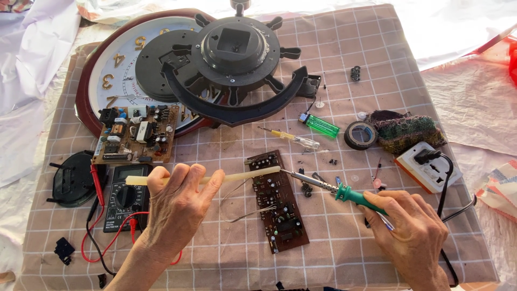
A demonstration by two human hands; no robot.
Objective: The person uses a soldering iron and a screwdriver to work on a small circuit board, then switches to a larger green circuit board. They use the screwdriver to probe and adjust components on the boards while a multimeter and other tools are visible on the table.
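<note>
Head camera, looking down at a checked cloth (344, 226) spread as a work surface. The left hand (175, 207) is wrapped around a long, pale stick (242, 174), fingers curled over it, and lays its far end across the top edge of a narrow brown circuit board (277, 202) lying flat at centre. The stick looks stiff and light, easy to steady from its middle. The right hand (412, 229) grips the green handle of a soldering iron (323, 186) like a pen; its metal tip meets the stick's end at the board's upper right corner. The iron is likely hot at the tip, so only the handle is safe to hold. The board looks thin, rigid and fragile, best taken by its edges.

Nearby lie a black multimeter (125, 196) with red leads, a second circuit board (137, 134), a clock face (116, 70) and a green lighter (322, 125).

The exact contact point is too small to make out, and both forearms are cut off by the frame's lower edge.
</note>
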